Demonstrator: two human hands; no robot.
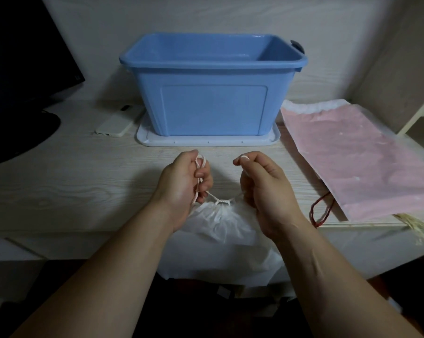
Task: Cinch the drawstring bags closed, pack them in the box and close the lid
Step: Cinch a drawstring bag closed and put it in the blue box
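Far left, a dark monitor (23,57) and a pale phone (118,121) are noted on the desk (72,186), apart from the work; at centre rear the blue box (213,93) is seen open, no bag showing inside it, and it is stood on its white lid (206,142), so the lid is not yet fitted; in front of it, near the desk's edge, the left hand (184,181) is held with fingers curled round a loop of white drawstring (212,196); between the hands the white bag (225,223) is found, its mouth gathered into tight pleats at the desk edge, its body hung over the front; the right hand (262,189) is clenched on the other end of the cord, which is run taut into the fist; at right a pink bag (357,162) is laid flat on a small stack, with a red cord (319,213) seen at the stack's near corner. The step in hand is judged to be the cinch of the first bag, nearly finished; the pull is best made level and equal, outward from the mouth, so that the pleats are closed evenly and the thin fabric is not torn; tension is best kept on until the mouth is fully shut.
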